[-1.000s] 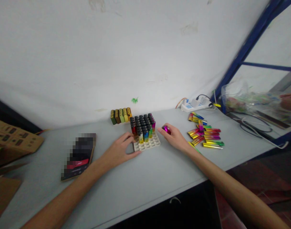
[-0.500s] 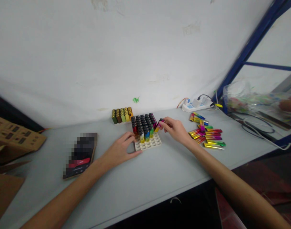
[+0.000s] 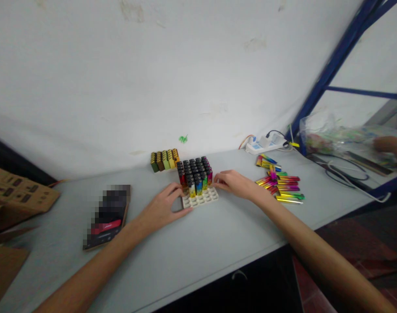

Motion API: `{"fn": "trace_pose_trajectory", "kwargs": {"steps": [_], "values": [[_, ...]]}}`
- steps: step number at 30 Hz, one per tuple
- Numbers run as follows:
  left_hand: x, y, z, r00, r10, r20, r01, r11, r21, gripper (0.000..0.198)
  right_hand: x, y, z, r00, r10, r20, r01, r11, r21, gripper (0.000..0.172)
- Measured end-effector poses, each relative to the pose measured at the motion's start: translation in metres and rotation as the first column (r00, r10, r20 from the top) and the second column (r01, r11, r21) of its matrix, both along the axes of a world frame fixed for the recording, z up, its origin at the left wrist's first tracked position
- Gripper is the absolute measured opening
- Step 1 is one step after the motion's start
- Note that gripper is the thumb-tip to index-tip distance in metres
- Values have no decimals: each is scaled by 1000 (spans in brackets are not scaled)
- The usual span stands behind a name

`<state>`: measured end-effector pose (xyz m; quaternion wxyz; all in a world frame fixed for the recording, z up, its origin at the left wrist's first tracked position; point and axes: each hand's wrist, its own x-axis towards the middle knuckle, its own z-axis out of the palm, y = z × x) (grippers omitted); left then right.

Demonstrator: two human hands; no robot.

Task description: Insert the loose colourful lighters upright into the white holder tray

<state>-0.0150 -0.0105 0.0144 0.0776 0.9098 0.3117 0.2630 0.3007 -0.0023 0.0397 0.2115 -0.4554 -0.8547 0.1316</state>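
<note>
A white grid tray (image 3: 203, 198) stands on the grey table (image 3: 198, 243), its back rows filled with upright black-capped lighters (image 3: 195, 171). My left hand (image 3: 161, 208) grips the tray's front left corner between thumb and fingers. My right hand (image 3: 233, 182) rests at the tray's right side, fingers stretched toward the outermost pink lighter (image 3: 210, 176), with nothing visible in them. A heap of loose shiny multicoloured lighters (image 3: 283, 184) lies on the table just right of that hand.
A block of olive and green lighters (image 3: 164, 160) stands behind the tray by the wall. A dark blurred box (image 3: 107, 215) lies left, cardboard (image 3: 19, 195) further left. A power strip (image 3: 263, 142), cables (image 3: 348, 171), a plastic bag (image 3: 332, 137), a blue frame (image 3: 329, 74) and another person's hand (image 3: 389, 145) are at right.
My right hand carried a pink lighter from the table to the tray's right edge; that lighter now stands in the tray and the hand is empty. My left hand stayed on the tray.
</note>
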Motion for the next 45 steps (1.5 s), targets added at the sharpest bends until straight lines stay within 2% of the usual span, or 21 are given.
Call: {"fn": "trace_pose_trajectory", "kwargs": {"steps": [2,4,9,11,14,18,20,23,27,31,33,36,40,42,45], "values": [[0,0,0,1000,1,5,-1,1000,-4,31,22,-7,2,999,-14,-41,14,1000,6,30],[0,0,0,1000,4,7,-4,1000,-7,31,56,-14,7,996,-78,-36,79,996,32,29],[1,0,1,1000,-4,12,4,1000,-3,30,148,-23,11,974,-153,168,154,988,5,27],[1,0,1,1000,-4,7,4,1000,-1,30,168,-23,8,967,-118,227,130,991,-38,24],[0,0,1,1000,3,-7,-3,1000,5,31,176,-17,3,959,-95,265,117,991,-68,21],[0,0,1,1000,1,-15,-1,1000,14,32,164,-12,2,954,-146,264,156,988,-17,25],[0,1,0,1000,1,-10,-1,1000,7,31,152,-15,5,968,-200,155,200,980,14,29],[0,1,0,1000,0,-2,0,1000,1,30,125,-23,14,954,-281,-106,281,959,-13,38],[0,0,0,1000,-3,4,3,1000,4,30,81,-29,24,877,-282,-389,273,959,-79,46],[0,0,1,1000,-8,-3,8,1000,16,29,41,-28,25,724,-282,-630,174,958,-229,47],[0,0,0,1000,-7,-3,7,1000,19,28,25,-29,23,682,-290,-672,140,953,-268,51],[0,-1,0,1000,-8,-5,9,1000,19,29,4,-34,20,682,-262,-683,17,939,-342,57],[1,-1,-1,1000,-10,-9,10,1000,21,28,-22,-41,17,624,-249,-741,-187,873,-450,54],[1,-1,-2,1000,-9,-16,10,1000,25,28,-33,-41,15,590,-297,-751,-159,869,-469,55],[1,-1,-3,1000,-17,-12,17,1000,22,27,-46,-39,9,580,-385,-717,36,892,-450,61]]}}
